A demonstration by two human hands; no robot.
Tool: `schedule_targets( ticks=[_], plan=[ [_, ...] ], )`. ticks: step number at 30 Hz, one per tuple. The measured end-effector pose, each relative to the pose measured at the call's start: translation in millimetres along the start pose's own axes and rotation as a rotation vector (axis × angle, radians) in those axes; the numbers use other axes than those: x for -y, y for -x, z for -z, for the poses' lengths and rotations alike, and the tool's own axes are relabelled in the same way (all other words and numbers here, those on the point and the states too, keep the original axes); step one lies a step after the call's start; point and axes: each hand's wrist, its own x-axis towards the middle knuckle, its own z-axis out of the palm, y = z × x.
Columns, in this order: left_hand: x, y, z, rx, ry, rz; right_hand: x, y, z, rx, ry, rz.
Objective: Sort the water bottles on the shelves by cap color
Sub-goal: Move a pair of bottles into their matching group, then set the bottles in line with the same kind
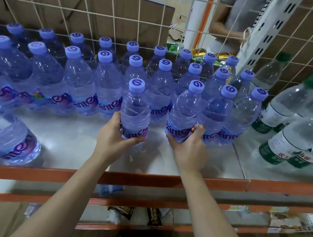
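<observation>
Centre frame: left hand (115, 135) grips a purple-capped bottle (135, 113) low at its label; right hand (186, 148) wraps the neighbouring bottle (184, 112) likewise. Both upright, probably to extend the purple rows (105, 79) behind. The green-capped bottles (283, 113) are kept apart at right.

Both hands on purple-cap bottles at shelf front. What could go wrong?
1. The left hand grips the left bottle low, near its base; it may tip.
2. The right bottle, in the right hand, is crowded by the neighbour bottle; a shove could topple the rows.
3. The green-cap bottles stand close beside the purple rows; a bump could mix them.
</observation>
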Motion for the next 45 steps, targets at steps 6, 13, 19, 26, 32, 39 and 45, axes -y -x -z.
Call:
schedule_targets(
  ticks=[6,13,19,26,32,39,45],
  plan=[
    [3,-5,-18,0.055,0.077,0.020,-17,-2,7,0.169,-0.144,0.048],
    [-3,-14,-47,0.023,0.007,-0.041,-41,7,24,0.419,-0.043,0.360],
    [-8,-19,-54,0.005,0.042,-0.016,-39,11,27,0.362,-0.022,0.420],
    [-14,-9,-56,-0.021,0.018,-0.020,-37,8,27,0.450,-0.078,0.422],
    [-11,24,-19,-0.138,-0.224,0.009,-3,5,14,0.583,-0.300,0.427],
    [15,86,68,-0.421,-0.297,0.046,77,40,-14,0.732,-0.448,0.546],
    [46,124,141,-0.573,-0.305,0.025,152,89,-50,0.776,-0.509,0.559]
  ],
)
